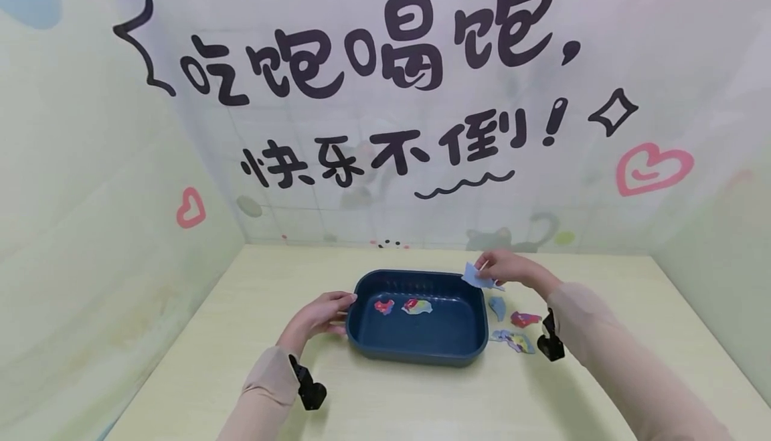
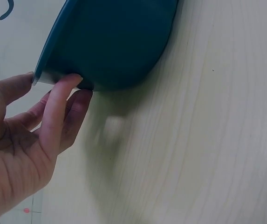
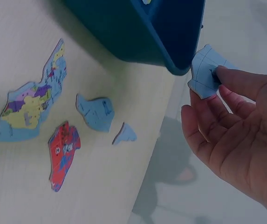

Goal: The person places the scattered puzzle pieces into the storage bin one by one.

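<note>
My left hand (image 1: 325, 312) grips the left end of a dark blue plastic basin (image 1: 415, 359), with the thumb at the rim and fingers against the outer wall in the left wrist view. My right hand (image 1: 508, 266) pinches a light blue map puzzle piece (image 3: 205, 72) between thumb and fingers, above the basin's far right corner. Inside the basin lie a small red puzzle piece (image 1: 384, 306) and a red-and-yellow puzzle piece (image 1: 417, 306).
Right of the basin, on the pale wooden table (image 1: 253, 280), lie a red puzzle piece (image 3: 64, 156), a blue puzzle piece (image 3: 96, 113), a small light blue piece (image 3: 125, 134) and yellow-and-purple map pieces (image 3: 26, 112). A printed cloth wall (image 1: 361, 213) stands behind.
</note>
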Motion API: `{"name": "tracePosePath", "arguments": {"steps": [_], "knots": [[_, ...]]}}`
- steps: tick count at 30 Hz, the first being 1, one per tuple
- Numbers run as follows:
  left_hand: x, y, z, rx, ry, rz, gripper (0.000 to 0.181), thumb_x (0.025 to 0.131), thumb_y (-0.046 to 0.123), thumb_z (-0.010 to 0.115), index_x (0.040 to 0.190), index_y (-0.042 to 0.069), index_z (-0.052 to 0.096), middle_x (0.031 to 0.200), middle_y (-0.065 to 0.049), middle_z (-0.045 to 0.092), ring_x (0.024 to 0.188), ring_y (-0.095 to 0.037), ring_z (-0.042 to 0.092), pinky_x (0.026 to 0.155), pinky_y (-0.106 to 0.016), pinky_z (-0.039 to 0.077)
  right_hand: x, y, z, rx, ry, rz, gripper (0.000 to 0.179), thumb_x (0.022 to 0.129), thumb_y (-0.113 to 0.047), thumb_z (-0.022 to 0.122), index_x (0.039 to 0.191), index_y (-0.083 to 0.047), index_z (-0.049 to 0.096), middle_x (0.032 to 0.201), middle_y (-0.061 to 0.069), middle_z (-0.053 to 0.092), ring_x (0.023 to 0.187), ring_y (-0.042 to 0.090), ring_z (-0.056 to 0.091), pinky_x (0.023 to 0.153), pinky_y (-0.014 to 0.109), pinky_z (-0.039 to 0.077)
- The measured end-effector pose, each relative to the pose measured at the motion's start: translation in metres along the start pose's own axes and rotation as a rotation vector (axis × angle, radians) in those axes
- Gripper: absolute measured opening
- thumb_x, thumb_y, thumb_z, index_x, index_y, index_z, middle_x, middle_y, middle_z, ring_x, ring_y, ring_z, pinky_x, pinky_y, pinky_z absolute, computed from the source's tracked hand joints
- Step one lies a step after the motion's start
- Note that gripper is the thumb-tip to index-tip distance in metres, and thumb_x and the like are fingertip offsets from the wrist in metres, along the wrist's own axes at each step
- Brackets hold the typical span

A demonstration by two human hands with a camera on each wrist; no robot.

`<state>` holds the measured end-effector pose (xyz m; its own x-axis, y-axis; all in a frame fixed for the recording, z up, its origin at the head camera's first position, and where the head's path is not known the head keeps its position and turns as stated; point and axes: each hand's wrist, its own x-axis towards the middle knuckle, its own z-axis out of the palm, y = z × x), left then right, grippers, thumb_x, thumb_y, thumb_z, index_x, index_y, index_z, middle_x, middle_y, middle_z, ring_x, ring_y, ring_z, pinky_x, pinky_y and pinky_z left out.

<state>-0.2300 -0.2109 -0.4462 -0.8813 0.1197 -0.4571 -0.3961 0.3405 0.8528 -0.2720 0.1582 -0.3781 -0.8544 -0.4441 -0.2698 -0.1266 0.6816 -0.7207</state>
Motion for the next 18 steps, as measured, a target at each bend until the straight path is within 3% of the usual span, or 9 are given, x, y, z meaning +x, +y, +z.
{"name": "tracePosePath", "arguments": {"steps": [9, 14, 18], "knots": [[0.001, 0.0, 0.001, 0.012, 0.001, 0.002, 0.044, 0.096, 0.031, 0.046, 0.128, 0.001, 0.045, 0.116, -0.016, 0.057, 0.093, -0.017, 0.06, 0.061, -0.027, 0.054, 0.014, -0.019, 0.023, -0.041, -0.076, -0.008, 0.017, 0.09, -0.007, 0.054, 0.102, 0.004, 0.054, 0.085, 0.008, 0.056, 0.067, 0.012, 0.048, 0.058, 0.023, 0.046], [0.002, 0.002, 0.001, 0.009, -0.001, 0.007, 0.044, 0.096, 0.03, 0.045, 0.129, 0.001, 0.045, 0.117, -0.016, 0.057, 0.094, -0.017, 0.06, 0.062, -0.028, 0.055, 0.018, -0.024, 0.034, -0.093, -0.096, -0.019, 0.016, 0.088, -0.004, 0.055, 0.103, 0.004, 0.053, 0.086, 0.011, 0.061, 0.066, 0.013, 0.054, 0.06, 0.027, 0.053], [0.003, 0.001, 0.001, 0.006, -0.002, 0.004, 0.044, 0.096, 0.03, 0.045, 0.129, 0.001, 0.045, 0.118, -0.016, 0.057, 0.095, -0.019, 0.06, 0.063, -0.029, 0.055, 0.019, -0.029, 0.044, -0.156, -0.104, 0.03, 0.017, 0.086, 0.0, 0.057, 0.103, 0.005, 0.055, 0.086, 0.013, 0.061, 0.065, 0.015, 0.057, 0.061, 0.029, 0.055]]}}
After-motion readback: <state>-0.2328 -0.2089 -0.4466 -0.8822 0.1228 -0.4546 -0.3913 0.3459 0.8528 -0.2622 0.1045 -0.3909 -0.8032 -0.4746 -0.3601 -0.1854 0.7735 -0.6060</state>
